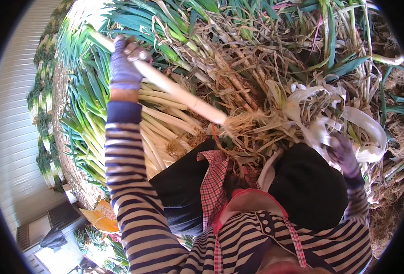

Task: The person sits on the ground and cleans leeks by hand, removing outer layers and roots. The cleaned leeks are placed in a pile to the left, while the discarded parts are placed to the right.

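Note:
My left hand (128, 65), in a purple knit glove, grips a long green onion (184, 97) by its upper shank. The onion slants down to the right; its bare white shank ends in a bushy root tuft (244, 123) above my lap. My right hand (344, 156), gloved too and blurred, is low at the right beside loose white strips of peeled onion sheath (363, 120). One blurred strip reaches its fingertips, but I cannot tell whether they hold it. Under my left forearm lies a pile of clean white-shanked green onions (164, 113).
Unpeeled green onions (236, 68) with dry brown leaves are heaped ahead of me. More rooty stalks (393, 137) line the right side. Bundled onions (46, 137) stand along a white ribbed wall (13, 102). An orange printed bag (102, 217) lies at lower left.

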`<action>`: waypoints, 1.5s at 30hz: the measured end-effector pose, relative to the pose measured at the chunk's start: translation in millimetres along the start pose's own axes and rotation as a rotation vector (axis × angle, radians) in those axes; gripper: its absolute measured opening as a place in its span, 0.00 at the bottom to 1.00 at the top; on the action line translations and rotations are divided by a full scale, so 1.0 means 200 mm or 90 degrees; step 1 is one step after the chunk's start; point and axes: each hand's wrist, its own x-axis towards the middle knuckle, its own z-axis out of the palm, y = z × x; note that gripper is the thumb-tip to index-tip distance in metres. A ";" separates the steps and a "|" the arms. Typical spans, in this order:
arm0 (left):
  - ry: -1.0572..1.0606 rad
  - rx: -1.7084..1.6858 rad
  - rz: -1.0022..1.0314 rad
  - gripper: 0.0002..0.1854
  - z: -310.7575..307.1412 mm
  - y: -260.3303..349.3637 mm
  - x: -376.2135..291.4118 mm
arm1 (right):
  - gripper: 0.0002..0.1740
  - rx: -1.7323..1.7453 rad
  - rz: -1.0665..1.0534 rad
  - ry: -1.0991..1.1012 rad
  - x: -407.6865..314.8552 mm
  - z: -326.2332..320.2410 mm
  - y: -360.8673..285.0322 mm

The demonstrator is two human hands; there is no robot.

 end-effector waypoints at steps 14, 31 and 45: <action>0.765 1.131 -0.208 0.35 -0.61 0.84 -1.12 | 0.30 -0.568 -0.108 0.044 1.65 0.42 0.23; -0.117 0.823 -0.230 0.19 0.31 -0.82 0.05 | 0.26 -0.072 -0.312 -0.144 1.14 0.23 0.04; -0.244 0.104 0.153 0.24 0.96 -0.53 0.35 | 0.28 -0.118 -0.505 -0.123 1.13 0.41 -0.39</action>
